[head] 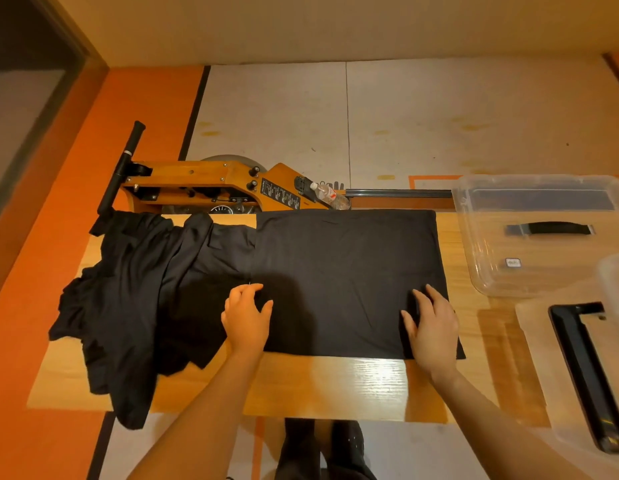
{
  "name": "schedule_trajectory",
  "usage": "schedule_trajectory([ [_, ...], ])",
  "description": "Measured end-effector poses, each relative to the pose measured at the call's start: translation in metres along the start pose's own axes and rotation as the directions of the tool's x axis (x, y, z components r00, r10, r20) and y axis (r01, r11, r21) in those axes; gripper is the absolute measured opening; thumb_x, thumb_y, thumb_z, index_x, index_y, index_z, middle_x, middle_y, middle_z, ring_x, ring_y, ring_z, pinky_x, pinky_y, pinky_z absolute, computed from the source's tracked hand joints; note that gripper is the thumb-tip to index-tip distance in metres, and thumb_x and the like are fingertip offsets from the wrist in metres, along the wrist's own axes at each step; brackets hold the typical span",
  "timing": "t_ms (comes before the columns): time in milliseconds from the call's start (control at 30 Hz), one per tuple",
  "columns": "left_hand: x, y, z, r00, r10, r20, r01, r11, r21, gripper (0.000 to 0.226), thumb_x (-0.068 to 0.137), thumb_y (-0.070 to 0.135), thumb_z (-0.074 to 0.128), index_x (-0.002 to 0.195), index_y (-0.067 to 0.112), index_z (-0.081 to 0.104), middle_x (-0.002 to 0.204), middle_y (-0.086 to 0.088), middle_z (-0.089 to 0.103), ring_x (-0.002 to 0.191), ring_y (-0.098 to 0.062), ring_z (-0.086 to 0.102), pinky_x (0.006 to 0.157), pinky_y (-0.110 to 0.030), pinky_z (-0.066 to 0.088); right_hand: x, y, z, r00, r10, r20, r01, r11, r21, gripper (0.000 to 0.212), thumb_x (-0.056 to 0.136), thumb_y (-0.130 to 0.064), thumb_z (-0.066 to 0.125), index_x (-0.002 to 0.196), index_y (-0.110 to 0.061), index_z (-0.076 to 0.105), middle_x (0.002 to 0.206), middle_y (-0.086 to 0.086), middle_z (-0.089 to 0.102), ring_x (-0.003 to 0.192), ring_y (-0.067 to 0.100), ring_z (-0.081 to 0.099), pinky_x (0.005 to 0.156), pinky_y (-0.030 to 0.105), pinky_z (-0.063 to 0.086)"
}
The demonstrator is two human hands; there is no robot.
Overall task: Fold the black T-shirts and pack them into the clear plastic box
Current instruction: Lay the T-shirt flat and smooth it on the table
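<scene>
A black T-shirt (346,271) lies flat as a rectangle in the middle of the wooden table (335,386). My left hand (247,315) rests near its near-left edge, fingers loosely bent on the cloth. My right hand (431,329) presses flat on its near-right corner with fingers spread. A crumpled heap of more black T-shirts (135,292) lies at the left, partly hanging over the table's front edge. The clear plastic box (488,271) stands at the table's right end, with nothing visibly inside.
The box's clear lid with a black handle (585,372) lies at the near right. Behind the table stands an orange wooden rowing machine (211,185) with a water bottle (330,195) on it. My legs (322,452) show below the table's front edge.
</scene>
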State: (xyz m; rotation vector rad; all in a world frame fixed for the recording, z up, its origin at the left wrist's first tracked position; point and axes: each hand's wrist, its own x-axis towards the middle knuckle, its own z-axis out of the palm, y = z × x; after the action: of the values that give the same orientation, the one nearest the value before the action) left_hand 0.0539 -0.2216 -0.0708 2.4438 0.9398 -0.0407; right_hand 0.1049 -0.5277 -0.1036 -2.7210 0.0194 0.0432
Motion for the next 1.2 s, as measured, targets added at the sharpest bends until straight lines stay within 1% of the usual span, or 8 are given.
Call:
schedule_trajectory([
  [167,-0.040,-0.022,0.002,0.996,-0.085,-0.011,0.084,0.993,-0.084,0.043,0.088,0.023,0.069,0.128,0.017,0.055,0.131,-0.007,0.052,0.120,-0.026,0.051,0.099,-0.045,0.040,-0.031,0.017,-0.006,0.996,0.077,-0.051,-0.076,0.997,0.013,0.045,0.089,-0.022,0.070,0.130,-0.009,0.059,0.139,0.017,0.052,0.127,0.036,0.048,0.103,0.054,0.042],
  [300,-0.064,-0.040,0.001,0.985,-0.167,-0.035,0.158,0.972,-0.173,0.042,0.088,0.022,0.068,0.127,0.015,0.054,0.123,-0.009,0.054,0.113,-0.028,0.054,0.095,-0.044,0.047,-0.051,0.033,-0.016,0.965,0.241,-0.101,-0.234,0.969,0.079,0.048,0.088,-0.024,0.070,0.131,-0.006,0.055,0.129,0.018,0.057,0.119,0.037,0.052,0.099,0.053,0.044],
  [400,-0.074,-0.047,-0.001,0.983,-0.182,-0.025,0.176,0.974,-0.144,0.038,0.090,0.022,0.066,0.125,0.013,0.055,0.119,-0.010,0.056,0.111,-0.029,0.055,0.094,-0.042,0.045,-0.062,0.042,-0.022,0.931,0.347,-0.110,-0.337,0.936,0.101,0.044,0.090,-0.025,0.068,0.127,-0.004,0.056,0.121,0.020,0.060,0.115,0.039,0.052,0.096,0.053,0.043],
  [567,-0.077,-0.047,-0.003,0.974,-0.225,0.003,0.223,0.966,-0.129,0.033,0.094,0.025,0.060,0.124,0.012,0.056,0.118,-0.013,0.055,0.105,-0.030,0.055,0.091,-0.041,0.043,-0.065,0.051,-0.027,0.917,0.388,-0.094,-0.380,0.920,0.096,0.033,0.096,-0.028,0.060,0.114,0.000,0.064,0.114,0.022,0.061,0.109,0.039,0.053,0.091,0.052,0.044],
  [733,-0.069,-0.046,0.002,0.963,-0.268,0.036,0.270,0.949,-0.160,0.027,0.096,0.025,0.056,0.120,0.012,0.059,0.127,-0.016,0.049,0.098,-0.034,0.058,0.091,-0.043,0.046,-0.063,0.047,-0.031,0.898,0.439,-0.035,-0.420,0.878,0.228,0.031,0.098,-0.028,0.055,0.111,-0.002,0.065,0.118,0.017,0.057,0.107,0.034,0.056,0.093,0.048,0.047],
  [833,-0.066,-0.045,0.003,0.964,-0.263,0.039,0.265,0.944,-0.195,0.022,0.098,0.021,0.054,0.115,0.008,0.059,0.128,-0.016,0.047,0.087,-0.028,0.056,0.085,-0.036,0.044,-0.063,0.048,-0.031,0.882,0.472,-0.013,-0.440,0.833,0.335,0.025,0.099,-0.026,0.055,0.107,-0.005,0.065,0.116,0.011,0.055,0.096,0.026,0.058,0.087,0.041,0.050],
  [967,-0.064,-0.043,0.001,0.963,-0.269,0.032,0.269,0.934,-0.234,0.016,0.098,0.015,0.051,0.107,0.004,0.058,0.126,-0.018,0.046,0.079,-0.021,0.049,0.079,-0.031,0.041,-0.063,0.052,-0.029,0.873,0.487,0.010,-0.459,0.816,0.351,0.022,0.098,-0.027,0.055,0.098,-0.008,0.068,0.105,0.012,0.063,0.087,0.021,0.060,0.077,0.037,0.053],
  [1200,-0.067,-0.049,-0.002,0.961,-0.273,0.046,0.272,0.901,-0.338,0.008,0.100,0.014,0.048,0.099,0.006,0.050,0.093,-0.015,0.058,0.085,-0.030,0.057,0.071,-0.033,0.042,-0.069,0.047,-0.038,0.840,0.542,0.025,-0.496,0.750,0.437,0.015,0.099,-0.018,0.054,0.100,-0.008,0.064,0.091,0.004,0.062,0.085,0.021,0.057,0.075,0.034,0.046],
])
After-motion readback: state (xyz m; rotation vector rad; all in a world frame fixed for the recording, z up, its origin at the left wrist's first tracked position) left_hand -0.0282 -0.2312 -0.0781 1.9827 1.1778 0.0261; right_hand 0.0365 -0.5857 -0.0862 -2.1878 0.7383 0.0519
